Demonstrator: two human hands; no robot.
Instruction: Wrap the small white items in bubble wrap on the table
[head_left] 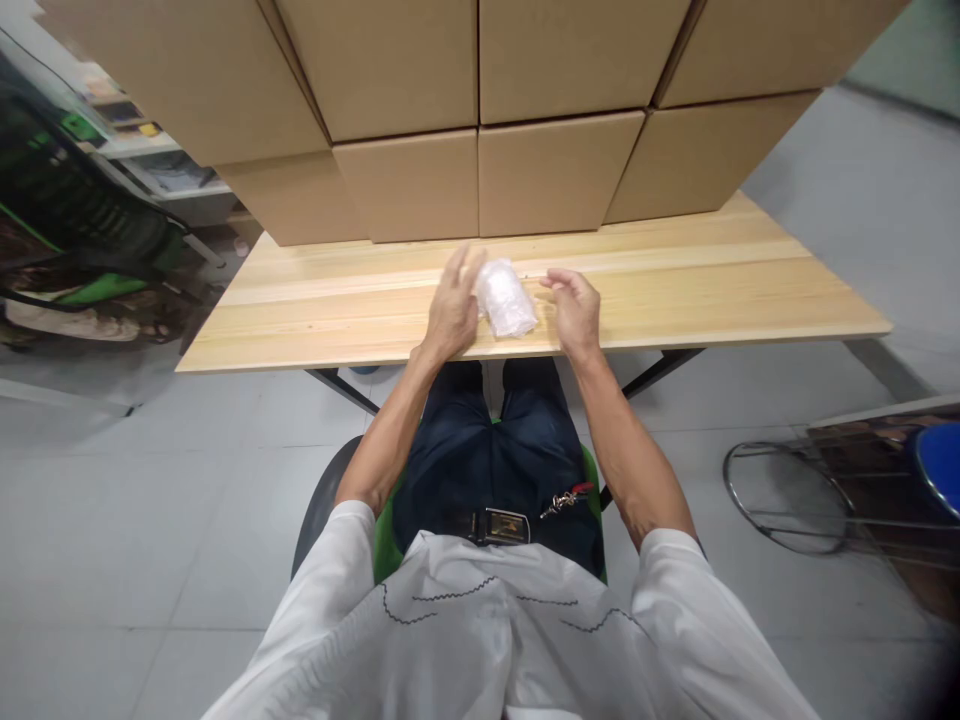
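A white, translucent bundle [506, 298] that looks like bubble wrap rolled around something lies on the wooden table near its front edge. What is inside it is hidden. My left hand [454, 308] is at the bundle's left side, fingers stretched out and slightly blurred, close against it or touching. To the right of the bundle, a small gap away, my right hand [574, 305] has its fingers curled in, thumb and fingertips drawn together. Anything small between those fingertips is too fine to make out.
Brown cardboard boxes [409, 185] are stacked in two rows along the back of the wooden table [720, 285]. A dark mesh chair [82, 190] stands at the left. On the right are a metal-ringed stool [787, 500] and a blue seat [941, 460].
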